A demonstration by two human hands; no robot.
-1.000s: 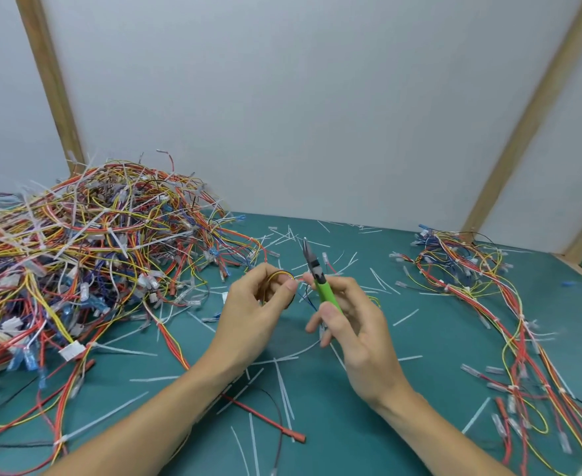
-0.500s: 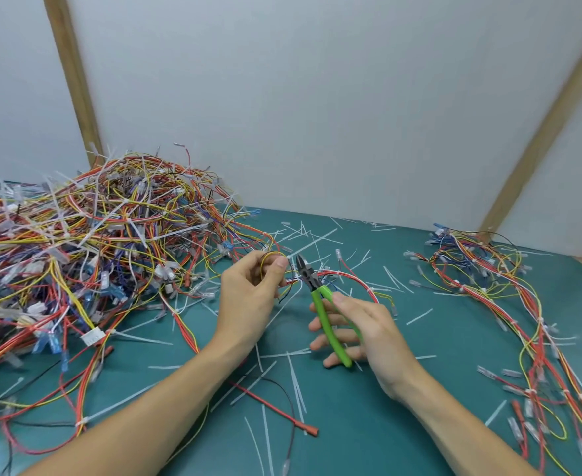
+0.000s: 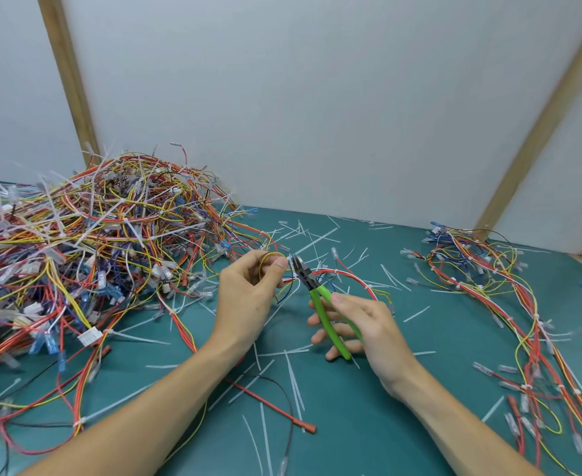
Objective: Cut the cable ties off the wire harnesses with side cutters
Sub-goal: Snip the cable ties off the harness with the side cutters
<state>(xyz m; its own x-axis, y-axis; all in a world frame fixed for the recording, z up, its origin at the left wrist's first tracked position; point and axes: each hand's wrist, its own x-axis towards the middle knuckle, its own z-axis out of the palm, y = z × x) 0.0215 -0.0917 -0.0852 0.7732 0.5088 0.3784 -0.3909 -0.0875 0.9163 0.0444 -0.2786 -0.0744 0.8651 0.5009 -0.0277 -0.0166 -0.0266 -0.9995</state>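
Note:
My left hand (image 3: 248, 293) pinches a small coil of yellow and red wire, part of a wire harness (image 3: 348, 277) that arcs to the right over the table. My right hand (image 3: 361, 324) grips the green-handled side cutters (image 3: 320, 304), handles spread. The dark jaws (image 3: 298, 266) point up and left, right beside my left thumb, at a white cable tie on the held bundle. Whether the jaws touch the tie I cannot tell.
A big tangled heap of tied harnesses (image 3: 87, 242) fills the left of the green table (image 3: 351, 424). A looser pile of harnesses (image 3: 509, 297) lies on the right. Cut white tie pieces (image 3: 293, 379) and a red-tipped black wire (image 3: 275, 403) lie near my arms.
The cutters swung from upright in my right fist to a lower hold with spread handles, and their jaws moved left up to the coil in my left hand.

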